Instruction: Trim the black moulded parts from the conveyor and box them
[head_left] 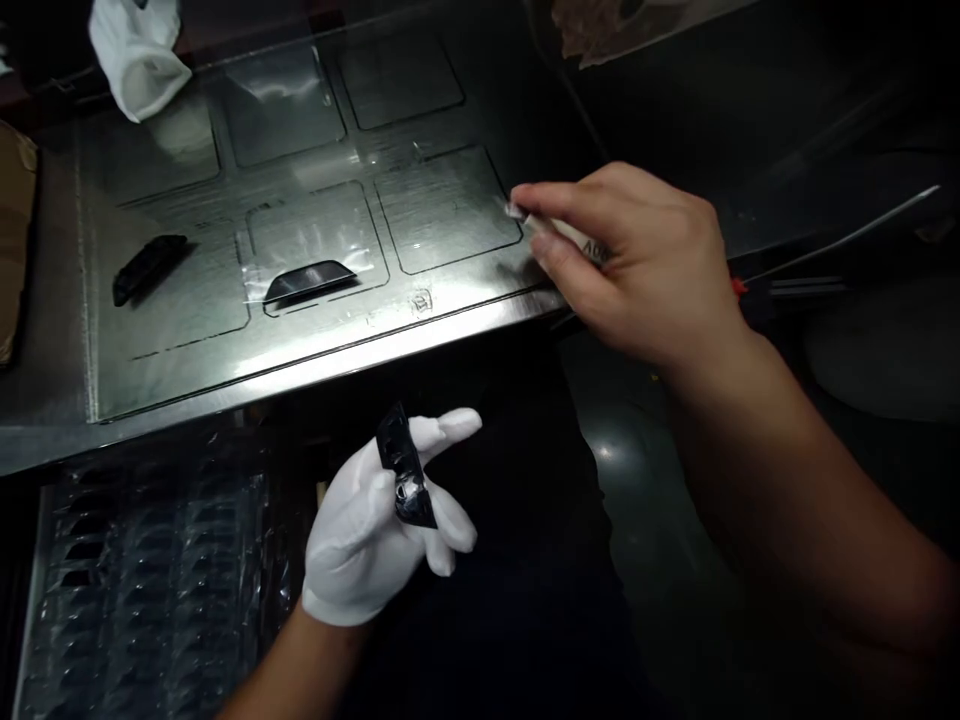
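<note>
White-gloved left hand [367, 535] gripping a small black trapezoid-shaped part [403, 465]; bare right hand [649, 250] pinching a slim pale piece with dark lettering [559, 232].
The gripped part sits between thumb and fingers, off the front edge of the shiny metal counter [450, 328]; the right fingertips are near that edge's right end. On the counter, a glossy black trapezoid piece [311, 282] lies near the front edge, a dark elongated piece [148, 270] toward the left edge.
</note>
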